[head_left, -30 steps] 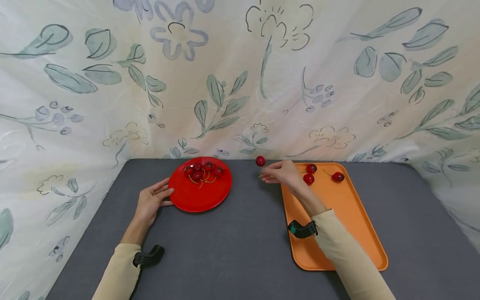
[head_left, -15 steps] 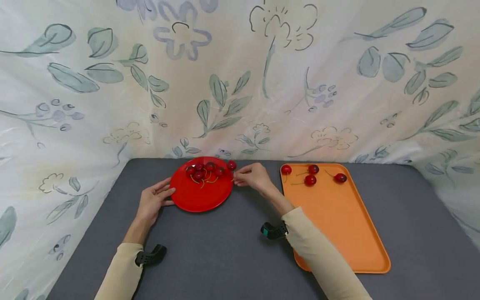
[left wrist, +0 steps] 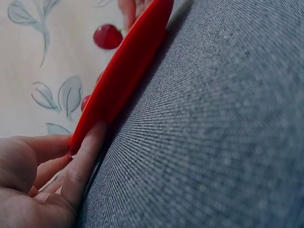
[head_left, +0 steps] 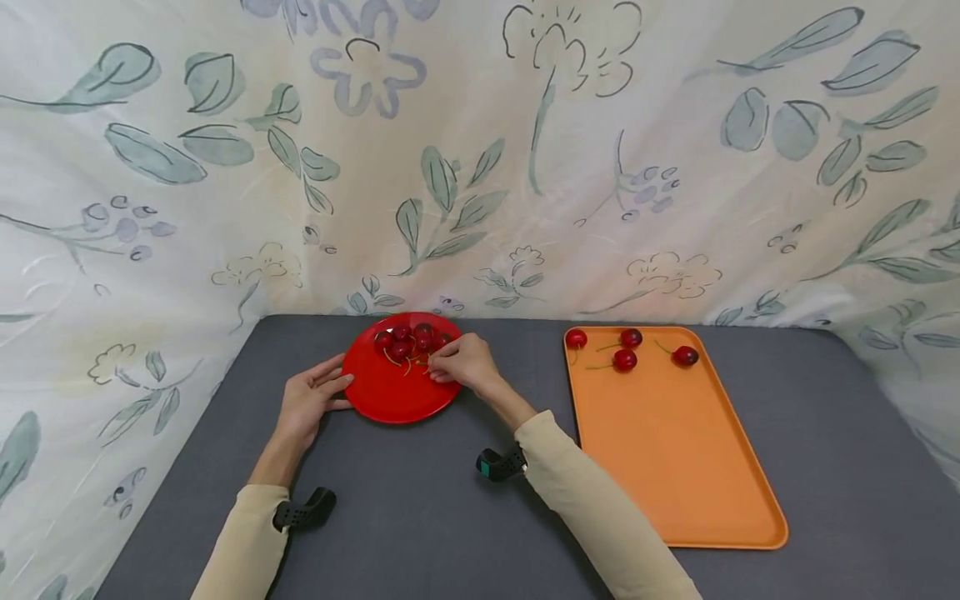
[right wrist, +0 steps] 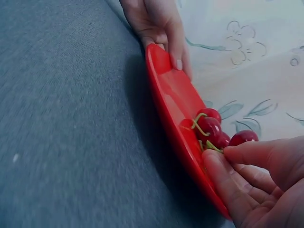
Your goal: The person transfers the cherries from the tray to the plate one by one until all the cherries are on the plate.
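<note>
A red plate (head_left: 390,402) lies at the back of the table, left of centre, with several cherries (head_left: 401,348) grouped on its far part. My left hand (head_left: 306,406) grips the plate's left rim, thumb on the upper side and fingers along and under the edge. Over the plate's right side, my right hand (head_left: 467,365) pinches a cherry by its stem between thumb and forefinger. That cherry (left wrist: 108,36) stands above the rim in the left wrist view. In the right wrist view, plate cherries (right wrist: 209,128) with green stems sit close beside the pinching fingertips.
An orange tray (head_left: 675,450) lies to the right on the grey table (head_left: 420,508), with several stemmed cherries (head_left: 624,360) near its far end. A patterned curtain (head_left: 480,167) rises behind the table's back edge.
My right hand has carried the cherry leftward from beside the orange tray to over the red plate. My left hand has stayed at the plate's rim.
</note>
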Tool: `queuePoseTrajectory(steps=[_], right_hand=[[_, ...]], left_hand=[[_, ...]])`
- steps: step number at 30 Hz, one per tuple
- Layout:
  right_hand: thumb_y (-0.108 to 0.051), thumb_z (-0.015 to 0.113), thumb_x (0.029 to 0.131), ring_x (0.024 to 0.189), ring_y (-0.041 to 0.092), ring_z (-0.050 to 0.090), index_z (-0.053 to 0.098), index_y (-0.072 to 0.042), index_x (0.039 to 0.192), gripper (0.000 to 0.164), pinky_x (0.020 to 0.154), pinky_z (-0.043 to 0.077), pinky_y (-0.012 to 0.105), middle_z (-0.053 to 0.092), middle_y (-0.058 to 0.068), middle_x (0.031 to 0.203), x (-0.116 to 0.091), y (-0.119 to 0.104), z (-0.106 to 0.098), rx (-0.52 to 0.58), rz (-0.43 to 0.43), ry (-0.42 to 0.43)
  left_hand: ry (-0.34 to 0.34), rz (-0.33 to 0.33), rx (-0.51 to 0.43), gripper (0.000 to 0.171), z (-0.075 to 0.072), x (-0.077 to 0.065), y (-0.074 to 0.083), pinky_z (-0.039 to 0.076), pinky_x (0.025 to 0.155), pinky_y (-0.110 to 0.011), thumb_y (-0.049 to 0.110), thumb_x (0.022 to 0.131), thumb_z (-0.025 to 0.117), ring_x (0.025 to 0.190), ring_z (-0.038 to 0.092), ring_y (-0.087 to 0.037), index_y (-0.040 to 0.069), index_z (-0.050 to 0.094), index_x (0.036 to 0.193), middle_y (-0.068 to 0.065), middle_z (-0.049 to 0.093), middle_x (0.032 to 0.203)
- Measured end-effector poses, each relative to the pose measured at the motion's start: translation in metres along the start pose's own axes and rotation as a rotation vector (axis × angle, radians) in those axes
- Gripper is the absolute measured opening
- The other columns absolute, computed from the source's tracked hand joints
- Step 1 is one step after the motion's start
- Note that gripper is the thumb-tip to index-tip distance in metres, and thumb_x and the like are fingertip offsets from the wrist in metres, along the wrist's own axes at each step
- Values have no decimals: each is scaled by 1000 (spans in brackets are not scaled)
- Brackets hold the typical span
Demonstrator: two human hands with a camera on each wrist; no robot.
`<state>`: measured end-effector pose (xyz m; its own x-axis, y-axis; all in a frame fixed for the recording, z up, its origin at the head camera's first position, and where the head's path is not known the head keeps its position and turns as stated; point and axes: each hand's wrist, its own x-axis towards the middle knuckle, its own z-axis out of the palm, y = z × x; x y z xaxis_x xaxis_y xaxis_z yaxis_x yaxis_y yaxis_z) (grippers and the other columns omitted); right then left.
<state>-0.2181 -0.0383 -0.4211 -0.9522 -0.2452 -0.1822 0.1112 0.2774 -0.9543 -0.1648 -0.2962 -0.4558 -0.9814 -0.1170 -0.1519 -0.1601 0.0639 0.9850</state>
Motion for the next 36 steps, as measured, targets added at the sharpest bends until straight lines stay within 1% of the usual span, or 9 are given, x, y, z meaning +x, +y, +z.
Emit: queuePoseTrajectory(steps=[5,8,15,18,21,23,28,34,36], right_hand=[[-4,70,90,62,18,71,75,9,88,14,57,59,25,72,15,74,4,-5,8,-76,29,52],[-4,71,89,60,18,71,75,8,84,13,55,59,25,71,14,72,4,-7,11,-110,41,81],[-2,73,86,57,19,70,76,7,81,11,53,58,25,71,13,70,4,-8,14,-151,48,108],[-3,73,86,56,18,70,76,7,81,11,52,58,24,71,12,69,4,-9,14,-165,57,119],[-3,74,86,56,18,69,76,6,81,10,52,58,24,70,12,68,3,-10,14,-171,63,120],[-3,74,86,56,18,69,76,6,81,10,52,57,24,70,12,68,2,-11,13,-174,63,120],[-3,73,86,56,18,70,77,5,81,10,53,58,24,71,12,69,-2,-13,10,-174,57,116],[-4,71,89,60,19,71,77,6,87,12,55,59,26,72,14,75,-7,-15,1,-156,48,101],[-5,71,89,61,20,71,77,6,89,12,57,59,26,72,15,76,-8,-16,-4,-145,33,92]], left_hand=[[-1,-13,-2,54,0,2,2,60,70,-28,9,96,63,84,69,-5,2,44,146,-22,55,134],[-3,-9,3,54,-1,1,3,60,70,-28,10,96,63,84,69,-5,2,44,146,-22,55,133],[-11,8,9,53,0,0,3,60,70,-28,9,97,62,84,69,-5,1,43,146,-26,53,136],[-10,11,6,54,0,1,2,60,70,-29,10,96,63,84,69,-5,0,44,146,-22,56,132],[-4,10,-3,54,0,1,0,60,71,-29,11,96,64,85,70,-6,0,45,145,-10,63,123],[-4,10,-5,55,-1,1,0,60,71,-29,12,95,65,86,70,-6,0,45,145,-4,65,118],[-9,14,-15,55,0,-1,2,60,70,-28,11,95,65,85,70,-6,-1,44,145,-5,65,119],[-11,7,-36,57,0,0,3,60,70,-29,10,95,65,85,70,-6,-1,43,146,-1,66,114],[-14,8,-24,57,0,-1,3,60,70,-29,11,96,64,85,70,-6,-1,42,147,-5,65,118]])
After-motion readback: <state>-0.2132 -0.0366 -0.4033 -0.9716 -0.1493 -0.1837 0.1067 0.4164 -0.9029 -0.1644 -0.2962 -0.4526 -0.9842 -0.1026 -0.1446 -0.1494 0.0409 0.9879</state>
